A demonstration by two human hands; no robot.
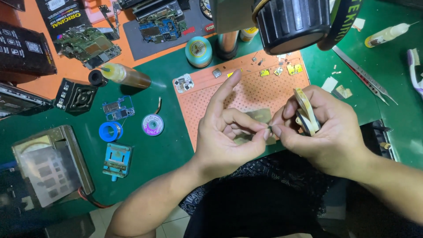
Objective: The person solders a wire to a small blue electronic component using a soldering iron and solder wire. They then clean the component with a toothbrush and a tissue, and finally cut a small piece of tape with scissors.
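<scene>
My right hand grips a small roll of tan tape, held upright in the palm and fingers. My left hand pinches the loose end of that tape between thumb and fingertips, right against the right hand's fingertips, with its index finger raised. Both hands hover over the near edge of an orange perforated work mat. A thin metal plate lies on the mat just behind the fingers. Several tiny chips lie along the mat's far edge.
A microscope head hangs over the mat's far side. Tweezers and a glue bottle lie right. Left on the green mat: amber bottle, circuit boards, blue tape roll, solder wick spool, blue fixture, grey device.
</scene>
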